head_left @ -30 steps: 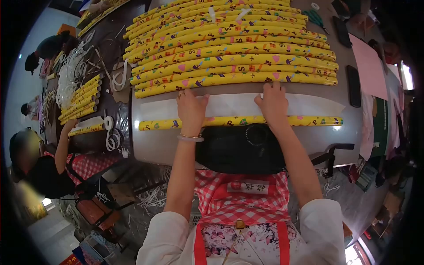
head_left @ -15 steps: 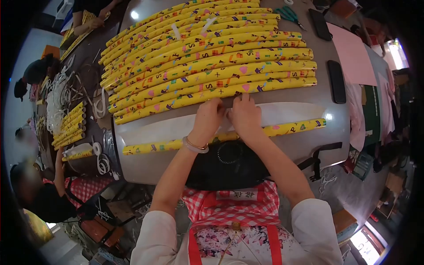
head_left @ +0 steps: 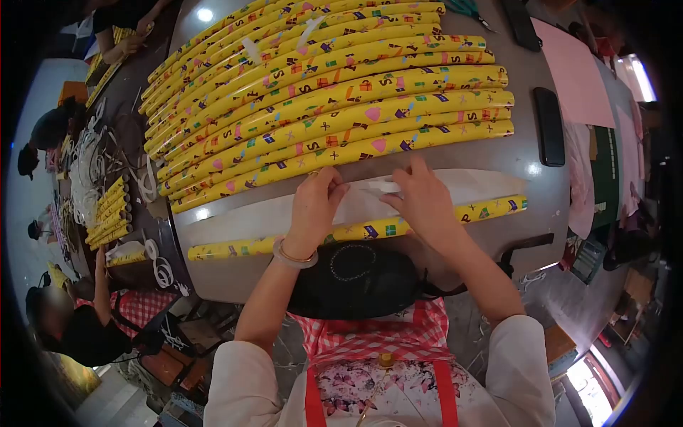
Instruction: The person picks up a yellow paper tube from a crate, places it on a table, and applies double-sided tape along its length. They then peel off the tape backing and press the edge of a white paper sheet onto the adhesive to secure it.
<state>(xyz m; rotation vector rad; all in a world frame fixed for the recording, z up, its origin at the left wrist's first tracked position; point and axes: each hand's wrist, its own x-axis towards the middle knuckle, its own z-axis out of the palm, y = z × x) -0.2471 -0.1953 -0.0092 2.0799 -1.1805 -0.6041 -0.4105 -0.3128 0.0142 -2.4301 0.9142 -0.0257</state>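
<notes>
Over a partly unrolled sheet with its white side up (head_left: 263, 212), my left hand (head_left: 316, 203) has its thumb and forefinger pressed together; what lies between them is too small to name. My right hand (head_left: 423, 199), to the right, pinches a small white strip (head_left: 383, 186). The sheet's rolled yellow patterned edge (head_left: 491, 208) lies nearest me, passing below both hands. Beyond the hands, several yellow patterned rolls (head_left: 341, 114) lie side by side, with two white strips on top.
Black phone (head_left: 548, 127) and pink paper (head_left: 573, 78) lie at the right, green-handled pliers (head_left: 469, 10) at the top. A black bag (head_left: 356, 281) sits at the near table edge. At the left, co-workers handle yellow rolls (head_left: 110, 213) beside white strips (head_left: 89, 171).
My hands have moved apart and back from the nearest finished roll. The white strip now shows in my right fingers. The view has shifted slightly.
</notes>
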